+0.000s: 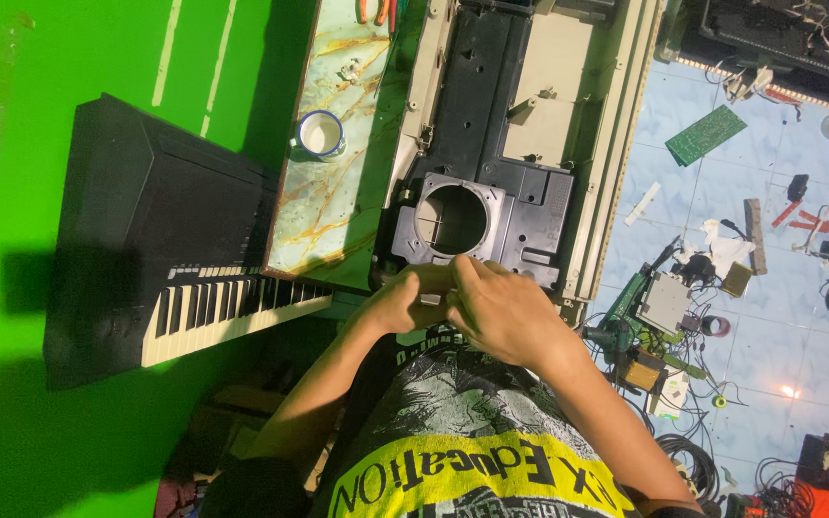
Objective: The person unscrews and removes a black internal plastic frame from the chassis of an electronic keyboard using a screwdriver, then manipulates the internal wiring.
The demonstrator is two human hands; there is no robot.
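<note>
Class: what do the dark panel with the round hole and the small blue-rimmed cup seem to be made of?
Dark panel with the round hole: likely moulded plastic, matte grey, with ribs and screw posts. Small blue-rimmed cup: possibly enamelled metal or ceramic, glossy white inside; the look leaves it open.

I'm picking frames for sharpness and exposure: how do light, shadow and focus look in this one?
Head view: even, bright light; dark shadows fall on the green wall; a small glare spot on the floor tiles; left hand and right hand slightly soft; wide-angle bending at the edges.
</note>
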